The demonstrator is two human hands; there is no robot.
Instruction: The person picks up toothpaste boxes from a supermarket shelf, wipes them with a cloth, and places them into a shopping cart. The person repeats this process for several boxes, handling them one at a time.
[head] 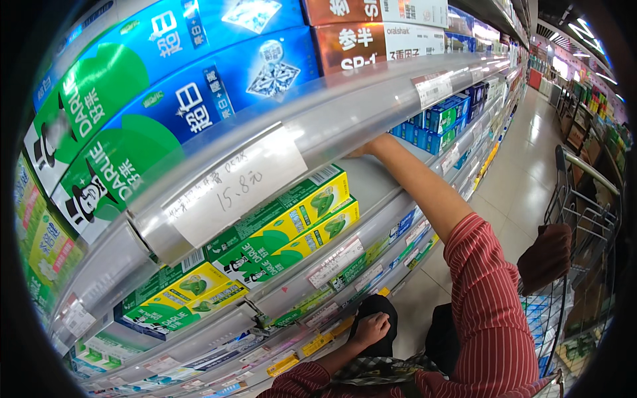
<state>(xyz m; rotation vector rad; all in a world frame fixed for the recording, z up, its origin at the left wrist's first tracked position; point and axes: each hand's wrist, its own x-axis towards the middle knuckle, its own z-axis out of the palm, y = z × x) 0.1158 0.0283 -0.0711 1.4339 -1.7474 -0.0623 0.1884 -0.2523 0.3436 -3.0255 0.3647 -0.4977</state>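
Observation:
My right arm reaches between two shelves of a store rack. Most of my right hand point(364, 149) is hidden behind the upper shelf's clear plastic front strip point(368, 117); what it touches cannot be seen. Near it, to the left, lie stacked yellow-and-green Darlie toothpaste boxes point(293, 224) on the lower shelf point(375, 186). Blue-and-green boxes point(438, 122) stand on its other side. My left hand point(371, 329) rests loosely curled on my dark-trousered knee point(380, 303), with nothing seen in it.
Large blue-and-green Darlie boxes point(199, 94) and brown-and-white boxes point(375, 42) fill the shelf above. A wire shopping cart point(562, 199) stands at right, a dark brown cloth item point(545, 256) by its side. The tiled aisle point(522, 149) runs between rack and cart.

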